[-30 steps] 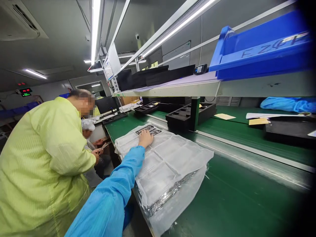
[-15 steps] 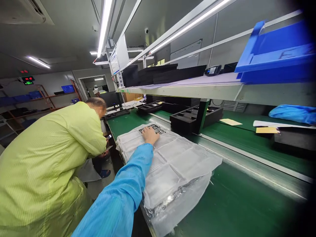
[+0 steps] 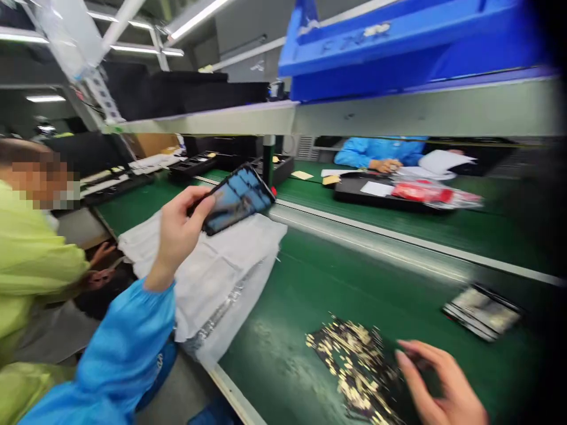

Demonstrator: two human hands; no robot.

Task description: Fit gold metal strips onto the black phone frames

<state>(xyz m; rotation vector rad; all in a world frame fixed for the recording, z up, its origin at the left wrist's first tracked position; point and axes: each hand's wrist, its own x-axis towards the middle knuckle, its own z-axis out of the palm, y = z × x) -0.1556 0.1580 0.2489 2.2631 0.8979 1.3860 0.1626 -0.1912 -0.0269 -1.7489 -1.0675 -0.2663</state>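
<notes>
My left hand, in a blue sleeve, is closed around a flat dark tray of small parts and holds it up tilted above a white plastic-wrapped stack on the green belt. My right hand is at the lower right with its fingers spread, resting on a dark sheet dotted with gold pieces that lies on the belt. The picture is smeared by motion.
A person in a yellow-green coat bends at the left. Across the belt another person's blue sleeves work over a black tray with red and white items. A small wrapped tray lies at right. A blue bin sits on the shelf above.
My left hand has lifted a dark tray off the wrapped stack and raised it. The view has swung right and down, bringing my right hand and the gold-dotted sheet into sight.
</notes>
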